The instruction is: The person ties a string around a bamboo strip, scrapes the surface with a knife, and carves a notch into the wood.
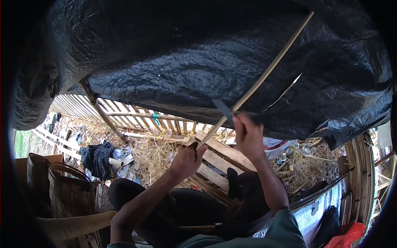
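A long, narrow bamboo strip slants from the lower middle up to the upper right. My left hand is closed around its lower end. Higher along the strip, my right hand is closed on a knife, whose handle is hidden in the fingers. The grey blade lies across the strip, and its tip points up and left. Whether the edge is cutting into the bamboo cannot be made out.
Black plastic sheeting hangs across the upper view, with a slit at right. Below lie wooden planks, straw and a dark cloth. Woven baskets stand at left. A red bag is at lower right.
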A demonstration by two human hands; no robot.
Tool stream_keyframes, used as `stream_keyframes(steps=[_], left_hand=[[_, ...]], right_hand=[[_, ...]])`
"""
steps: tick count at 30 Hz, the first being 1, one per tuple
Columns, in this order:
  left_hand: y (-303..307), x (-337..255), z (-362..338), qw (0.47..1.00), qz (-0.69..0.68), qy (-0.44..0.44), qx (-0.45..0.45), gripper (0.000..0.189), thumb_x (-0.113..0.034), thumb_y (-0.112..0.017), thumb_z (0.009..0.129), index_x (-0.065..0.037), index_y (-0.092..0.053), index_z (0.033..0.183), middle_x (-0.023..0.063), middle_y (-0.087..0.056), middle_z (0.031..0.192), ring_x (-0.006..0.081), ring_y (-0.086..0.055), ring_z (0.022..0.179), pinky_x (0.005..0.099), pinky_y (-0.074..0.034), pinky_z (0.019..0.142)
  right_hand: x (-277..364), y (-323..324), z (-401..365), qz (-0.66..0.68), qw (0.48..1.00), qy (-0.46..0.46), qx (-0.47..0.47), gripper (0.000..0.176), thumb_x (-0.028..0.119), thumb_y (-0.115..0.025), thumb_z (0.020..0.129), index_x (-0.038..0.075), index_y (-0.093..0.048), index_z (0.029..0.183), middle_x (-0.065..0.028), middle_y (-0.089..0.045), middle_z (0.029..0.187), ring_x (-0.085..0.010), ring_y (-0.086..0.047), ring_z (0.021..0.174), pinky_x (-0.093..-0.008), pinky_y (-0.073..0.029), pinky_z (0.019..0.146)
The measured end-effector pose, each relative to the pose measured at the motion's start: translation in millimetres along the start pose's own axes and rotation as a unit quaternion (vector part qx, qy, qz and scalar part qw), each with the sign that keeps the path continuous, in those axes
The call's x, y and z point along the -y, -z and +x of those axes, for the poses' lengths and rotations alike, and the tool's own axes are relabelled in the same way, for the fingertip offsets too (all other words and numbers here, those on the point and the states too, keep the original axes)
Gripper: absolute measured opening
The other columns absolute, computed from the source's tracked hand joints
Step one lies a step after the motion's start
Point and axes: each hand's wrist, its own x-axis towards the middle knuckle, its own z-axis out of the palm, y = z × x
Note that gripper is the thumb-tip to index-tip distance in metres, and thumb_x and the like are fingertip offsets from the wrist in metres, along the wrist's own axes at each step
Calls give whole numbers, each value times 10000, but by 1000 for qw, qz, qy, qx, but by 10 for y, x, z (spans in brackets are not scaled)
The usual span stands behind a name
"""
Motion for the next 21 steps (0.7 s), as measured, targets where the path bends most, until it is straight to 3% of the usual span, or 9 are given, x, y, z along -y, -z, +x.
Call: stream_keyframes(steps=[1, 3, 5, 6, 14, 17, 20, 21], left_hand=[[22, -33, 5, 1000, -6, 3, 1, 370, -296, -569, 927, 38, -540, 770, 189, -481, 498, 372, -505, 427, 438, -402, 378], [7, -64, 19, 998, -4, -41, -50, 371, -298, -567, 928, 37, -541, 769, 178, -479, 471, 380, -496, 395, 450, -405, 378], [32, -81, 18, 1000, -12, 13, -9, 335, -237, -524, 943, 42, -550, 761, 180, -483, 478, 362, -524, 427, 429, -389, 414], [71, -125, 23, 999, -14, 40, 12, 322, -207, -503, 950, 45, -555, 757, 181, -486, 482, 353, -538, 442, 419, -382, 433], [28, -55, -7, 1000, 6, 0, -14, 336, -238, -510, 951, 43, -561, 773, 169, -504, 488, 350, -535, 437, 411, -386, 421], [22, -45, -5, 999, 1, 40, 12, 345, -246, -509, 953, 47, -567, 780, 184, -514, 504, 356, -540, 451, 417, -400, 439], [32, -49, -8, 999, 13, 48, 15, 351, -250, -506, 954, 53, -572, 791, 199, -521, 516, 368, -553, 472, 427, -413, 459], [16, -62, -21, 999, 16, 45, 12, 353, -252, -505, 955, 56, -574, 795, 204, -523, 519, 373, -558, 478, 431, -416, 465]], right_hand=[[-84, 53, 42, 10, 999, -26, -38, 81, 77, -576, 906, 35, -564, 838, -137, -497, 579, -260, -521, 451, -304, -379, 447], [-139, 175, 121, -6, 996, -56, -65, 113, 88, -555, 922, 31, -553, 825, -112, -466, 544, -179, -487, 417, -279, -345, 425], [-214, 191, 145, -6, 995, -58, -84, 163, 102, -516, 948, 25, -533, 805, -75, -414, 498, -87, -422, 397, -251, -303, 407], [-219, 175, 136, -1, 995, -56, -80, 162, 99, -516, 946, 24, -531, 803, -76, -411, 496, -93, -417, 395, -253, -303, 407], [-219, 8, 41, 20, 998, -33, -41, 145, 92, -521, 940, 29, -523, 809, -90, -416, 509, -105, -420, 412, -264, -318, 414], [-212, 43, 40, -15, 999, -18, -30, 138, 99, -525, 939, 30, -524, 819, -115, -419, 525, -157, -412, 396, -268, -320, 415], [-220, 98, 81, 32, 992, -99, -77, 128, 96, -540, 929, 27, -530, 822, -134, -427, 534, -240, -400, 400, -275, -327, 416], [-206, 52, 61, 15, 995, -68, -69, 131, 106, -540, 933, 27, -530, 828, -130, -439, 535, -222, -416, 394, -274, -332, 413]])
